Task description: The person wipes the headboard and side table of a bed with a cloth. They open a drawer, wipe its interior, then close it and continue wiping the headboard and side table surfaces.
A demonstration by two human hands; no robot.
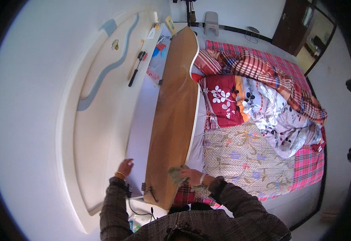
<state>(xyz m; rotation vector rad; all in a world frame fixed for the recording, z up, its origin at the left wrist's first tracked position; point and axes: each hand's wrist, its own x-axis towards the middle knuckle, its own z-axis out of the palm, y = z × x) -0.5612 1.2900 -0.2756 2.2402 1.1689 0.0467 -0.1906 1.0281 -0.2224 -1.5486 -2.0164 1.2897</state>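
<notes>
My right hand (192, 176) is closed on a greenish-grey cloth (177, 175), pressed against the near right edge of a long brown board (173, 100). The board has a wavy white-trimmed edge and a metal hinge (153, 194) at its near end; it looks like the raised lid of the pale headboard box (140, 128). Across the box, my left hand (125, 167) rests at its left edge with fingers loosely stretched, holding nothing that I can see. A dark cable (137, 212) hangs near my left forearm.
A black-handled brush (135, 72) and a thin stick lie on the cream headboard ledge (103, 140). Small red and blue items (158, 50) sit at the box's far end. To the right is a bed with a red pillow (223, 100) and rumpled blankets (280, 116). A grey stool (211, 23) stands beyond.
</notes>
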